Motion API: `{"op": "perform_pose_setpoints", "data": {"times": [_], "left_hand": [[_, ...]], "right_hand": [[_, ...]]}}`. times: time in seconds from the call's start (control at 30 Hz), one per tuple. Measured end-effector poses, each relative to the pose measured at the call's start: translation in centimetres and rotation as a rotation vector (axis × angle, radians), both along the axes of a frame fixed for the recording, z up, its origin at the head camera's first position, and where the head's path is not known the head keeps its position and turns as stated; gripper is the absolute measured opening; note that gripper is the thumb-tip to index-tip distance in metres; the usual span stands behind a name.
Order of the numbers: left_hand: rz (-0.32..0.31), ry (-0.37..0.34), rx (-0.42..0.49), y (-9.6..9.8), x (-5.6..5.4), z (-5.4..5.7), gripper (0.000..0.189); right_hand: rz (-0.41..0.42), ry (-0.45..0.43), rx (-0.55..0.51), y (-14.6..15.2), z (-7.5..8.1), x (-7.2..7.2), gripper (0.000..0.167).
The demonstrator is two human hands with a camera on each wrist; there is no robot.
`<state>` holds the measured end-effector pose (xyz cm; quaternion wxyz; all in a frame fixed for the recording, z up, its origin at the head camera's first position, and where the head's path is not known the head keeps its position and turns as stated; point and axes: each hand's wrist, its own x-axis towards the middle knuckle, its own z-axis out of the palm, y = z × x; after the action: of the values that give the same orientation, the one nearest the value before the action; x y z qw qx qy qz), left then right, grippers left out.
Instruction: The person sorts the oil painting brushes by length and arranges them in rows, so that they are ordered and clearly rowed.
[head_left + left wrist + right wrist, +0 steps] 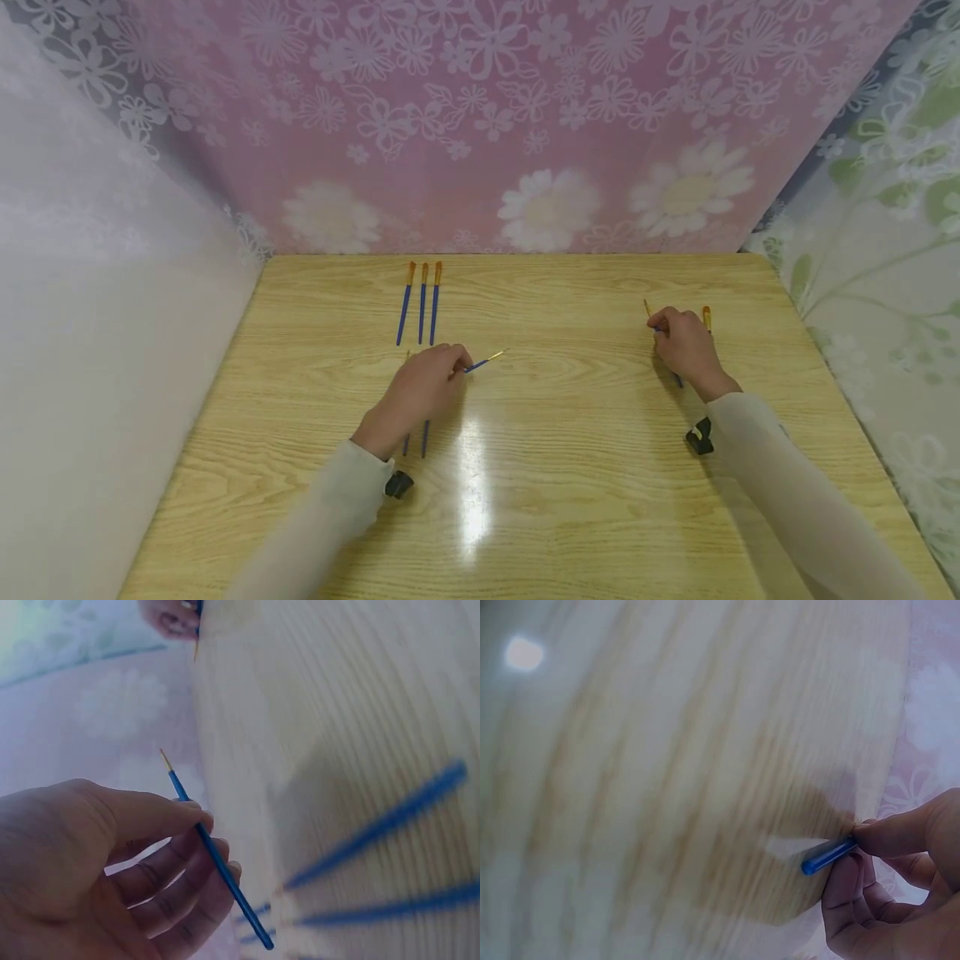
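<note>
Glossy wood-grain tabletop (570, 467), smooth, shiny paintbrush handle (224, 866)

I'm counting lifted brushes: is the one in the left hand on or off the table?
Off: in the left wrist view, the left hand pinches the brush with both ends jutting free of the table.

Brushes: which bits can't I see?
Head view: lower part of the rightmost brush, behind the right hand; tip of one near brush, behind the left hand.
Right wrist view: bristles of the held brush, behind the right hand.
Left wrist view: detail on loose brushes, blurred.
</note>
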<state>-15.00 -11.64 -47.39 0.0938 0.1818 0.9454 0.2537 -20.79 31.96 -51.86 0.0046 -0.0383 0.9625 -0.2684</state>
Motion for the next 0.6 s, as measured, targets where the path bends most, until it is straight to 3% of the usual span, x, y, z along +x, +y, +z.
{"op": "perform_pose_setpoints", "data": {"times": [0.17,0.27,0.4,0.6], "left_hand": [[0.154,-0.085,0.005,-4.3,0.0,0.1,0.021],[0.212,-0.090,-0.039,-6.6,0.2,-0.3,0.025],[0.255,-0.104,-0.073,-8.6,0.5,-0.8,0.032],[0.276,-0.127,-0.050,-9.9,0.9,-1.1,0.042]], "right_hand": [[-0.004,-0.011,-0.003,-0.2,0.1,0.0,0.027],[-0.005,-0.018,-0.001,-0.2,0.1,0.1,0.027],[-0.003,-0.016,-0.001,-0.2,0.1,0.1,0.027],[0.003,-0.006,-0.003,-0.3,0.0,-0.1,0.023]]}}
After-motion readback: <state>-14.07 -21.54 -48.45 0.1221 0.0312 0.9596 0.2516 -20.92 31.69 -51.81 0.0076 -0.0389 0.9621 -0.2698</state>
